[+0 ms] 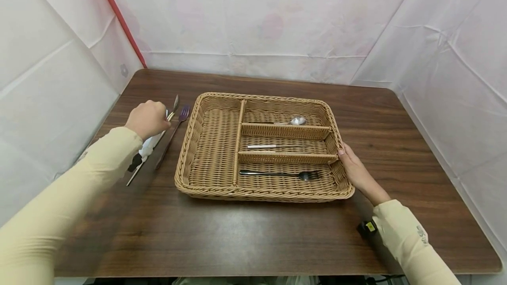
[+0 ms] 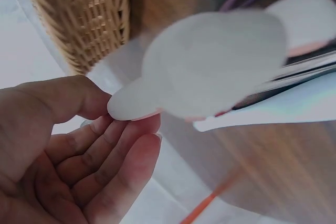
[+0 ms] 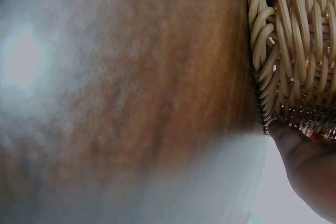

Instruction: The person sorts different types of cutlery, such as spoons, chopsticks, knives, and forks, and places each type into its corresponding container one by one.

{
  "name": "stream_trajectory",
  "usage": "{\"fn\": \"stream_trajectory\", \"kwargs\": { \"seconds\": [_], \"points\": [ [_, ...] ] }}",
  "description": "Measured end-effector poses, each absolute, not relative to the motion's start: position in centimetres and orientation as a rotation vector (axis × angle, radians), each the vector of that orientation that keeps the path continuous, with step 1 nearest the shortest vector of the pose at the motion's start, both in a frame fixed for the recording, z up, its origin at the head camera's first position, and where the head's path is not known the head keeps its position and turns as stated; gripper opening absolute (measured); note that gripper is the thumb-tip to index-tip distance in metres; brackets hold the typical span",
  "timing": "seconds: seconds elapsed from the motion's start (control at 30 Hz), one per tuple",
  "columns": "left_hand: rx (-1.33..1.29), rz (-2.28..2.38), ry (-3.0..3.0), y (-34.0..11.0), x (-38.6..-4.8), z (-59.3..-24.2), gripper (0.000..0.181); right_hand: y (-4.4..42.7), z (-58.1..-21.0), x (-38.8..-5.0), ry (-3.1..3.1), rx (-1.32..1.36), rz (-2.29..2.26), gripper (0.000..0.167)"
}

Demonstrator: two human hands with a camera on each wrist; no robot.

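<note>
My left hand (image 1: 147, 119) pinches narrow end of white rounded piece (image 2: 215, 66) between thumb and fingers, well left of wicker basket (image 1: 218, 144). Purple fork (image 1: 184, 115) on surface (image 1: 237, 241), between that hand and basket. My right hand (image 1: 354, 168) grips basket's right rim. Basket sits between my hands: dark fork (image 1: 281, 174) in near right compartment, white-handled utensil (image 1: 261, 146) in middle, spoon (image 1: 298, 121) in far one.
</note>
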State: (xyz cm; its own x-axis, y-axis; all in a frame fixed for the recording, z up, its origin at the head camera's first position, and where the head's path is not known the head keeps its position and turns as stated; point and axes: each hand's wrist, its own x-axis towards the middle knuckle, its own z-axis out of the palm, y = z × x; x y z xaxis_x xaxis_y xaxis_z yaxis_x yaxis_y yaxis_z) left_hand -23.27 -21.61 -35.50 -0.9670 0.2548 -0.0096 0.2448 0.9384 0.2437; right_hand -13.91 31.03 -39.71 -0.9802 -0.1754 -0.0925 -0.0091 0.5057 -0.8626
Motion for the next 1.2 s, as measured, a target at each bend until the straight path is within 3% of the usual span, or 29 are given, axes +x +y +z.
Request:
{"fn": "stream_trajectory", "kwargs": {
  "seconds": [0.7,1.2],
  "points": [
    [0.756,0.274,3.089,-15.3,-24.3,-30.6,0.02,31.0,-39.7,-13.9,2.599,-0.168,-1.481,0.054],
    [1.048,0.197,3.029,-7.4,-25.0,-29.1,0.019,30.6,-39.9,-13.3,2.597,-0.143,-1.496,0.053]
  ]
}}
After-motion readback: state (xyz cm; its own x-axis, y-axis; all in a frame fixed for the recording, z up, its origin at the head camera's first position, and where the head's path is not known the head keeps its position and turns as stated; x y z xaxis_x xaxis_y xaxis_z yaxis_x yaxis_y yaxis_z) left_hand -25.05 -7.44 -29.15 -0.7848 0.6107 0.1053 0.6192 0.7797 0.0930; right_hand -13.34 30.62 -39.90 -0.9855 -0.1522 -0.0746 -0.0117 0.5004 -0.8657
